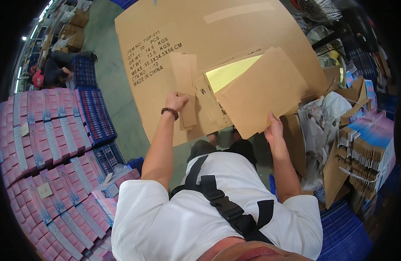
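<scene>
My left hand (178, 102), with a beaded bracelet at the wrist, is closed on a narrow brown cardboard strip (184, 71); a second strip seems to lie against it. To the right, my right hand (274, 129) pinches the near corner of several brown cardboard sheets (266, 89), fanned slightly apart. A shiny yellow sheet (230, 75) shows from beneath their left edge. More brown pieces (208, 102) with dark print lie between my hands, partly covered. All of this rests on a large flat cardboard panel (165, 26) with black print.
Pink boxes (39, 130) are stacked high at the left, beside blue crates (97, 115). Bundled flat cartons (361, 148) and clear plastic bags (315, 126) crowd the right. A fan (320, 8) stands at the far right. Another person (57, 71) bends down at the far left.
</scene>
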A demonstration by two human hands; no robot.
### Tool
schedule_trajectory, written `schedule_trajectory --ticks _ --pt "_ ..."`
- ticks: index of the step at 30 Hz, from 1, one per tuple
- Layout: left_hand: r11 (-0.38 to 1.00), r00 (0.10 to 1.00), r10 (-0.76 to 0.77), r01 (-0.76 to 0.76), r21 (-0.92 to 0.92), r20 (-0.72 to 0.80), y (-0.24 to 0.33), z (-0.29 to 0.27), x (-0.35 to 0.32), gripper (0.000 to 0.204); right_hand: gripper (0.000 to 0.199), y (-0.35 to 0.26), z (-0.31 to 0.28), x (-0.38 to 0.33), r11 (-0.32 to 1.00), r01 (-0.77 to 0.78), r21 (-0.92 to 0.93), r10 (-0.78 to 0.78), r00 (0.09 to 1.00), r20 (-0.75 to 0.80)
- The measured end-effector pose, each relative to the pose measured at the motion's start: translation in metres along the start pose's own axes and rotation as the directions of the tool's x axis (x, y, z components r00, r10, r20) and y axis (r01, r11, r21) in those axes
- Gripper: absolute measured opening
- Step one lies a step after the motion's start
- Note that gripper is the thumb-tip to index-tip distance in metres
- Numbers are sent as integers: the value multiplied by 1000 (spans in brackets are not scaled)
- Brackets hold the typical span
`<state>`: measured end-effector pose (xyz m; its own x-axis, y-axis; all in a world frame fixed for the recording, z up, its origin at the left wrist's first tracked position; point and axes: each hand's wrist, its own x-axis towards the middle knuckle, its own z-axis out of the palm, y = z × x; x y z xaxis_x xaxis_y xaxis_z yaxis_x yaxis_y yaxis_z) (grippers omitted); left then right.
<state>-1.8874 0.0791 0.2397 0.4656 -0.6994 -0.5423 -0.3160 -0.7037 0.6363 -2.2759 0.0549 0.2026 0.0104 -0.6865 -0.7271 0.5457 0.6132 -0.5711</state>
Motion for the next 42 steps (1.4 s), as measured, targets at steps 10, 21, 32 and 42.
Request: schedule_trajectory --ticks 10,21,32,42 --pt "812 815 576 -580 -65 -67 141 -35 3 18 29 1 -4 -5 973 203 -107 -214 971 -104" --pt "685 712 529 -679 263 461 147 117 27 40 30 6 -2 -10 978 194 -78 -197 980 -30" --pt "351 754 497 -628 695 430 152 136 -8 53 38 24 9 3 979 193 -71 -197 978 -64" --pt "592 900 339 -431 681 275 181 116 38 62 49 24 21 4 971 -8 240 -26 990 137"
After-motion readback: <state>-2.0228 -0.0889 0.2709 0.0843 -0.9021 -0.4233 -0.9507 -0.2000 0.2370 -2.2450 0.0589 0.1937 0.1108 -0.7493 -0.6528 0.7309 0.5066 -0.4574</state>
